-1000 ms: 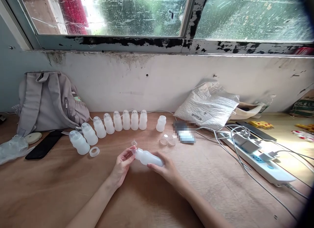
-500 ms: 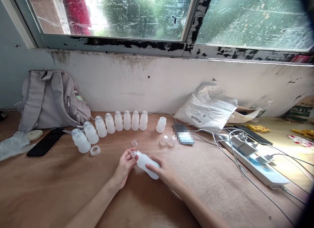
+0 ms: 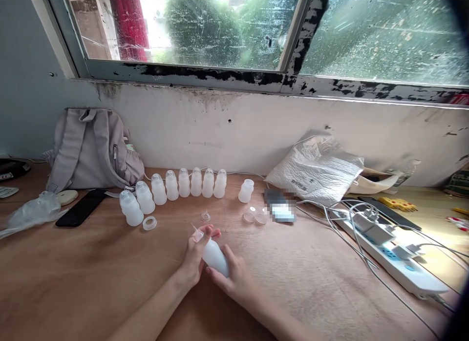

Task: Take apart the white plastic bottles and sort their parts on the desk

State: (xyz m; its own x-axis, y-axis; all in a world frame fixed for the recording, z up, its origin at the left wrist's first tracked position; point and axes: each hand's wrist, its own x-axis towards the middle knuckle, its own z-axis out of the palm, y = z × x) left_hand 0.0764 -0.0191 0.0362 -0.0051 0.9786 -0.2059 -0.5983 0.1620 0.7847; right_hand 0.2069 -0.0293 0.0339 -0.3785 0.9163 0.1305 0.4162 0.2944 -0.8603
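Observation:
A frosted white baby bottle lies tilted between my two hands, its neck towards the left. My right hand is closed round its lower body. My left hand wraps its neck end, with the thumb on top and fingertips showing beyond. A clear, thin-tipped piece, perhaps a teat, sticks out at the neck by my left thumb; whether it is attached is hidden. Just beyond, a small clear teat-like part rests on the table. Two clear rings lie farther right.
Several capped bottles stand in a curved row at the back, with a white ring by the left end. An uncapped bottle stands apart. A backpack, phone, silver pouch and power strip with cables surround them.
My left hand has shifted from pinching the clear piece to wrapping the bottle's neck. My right hand and the bottle have drawn closer to it. The view has swung slightly left.

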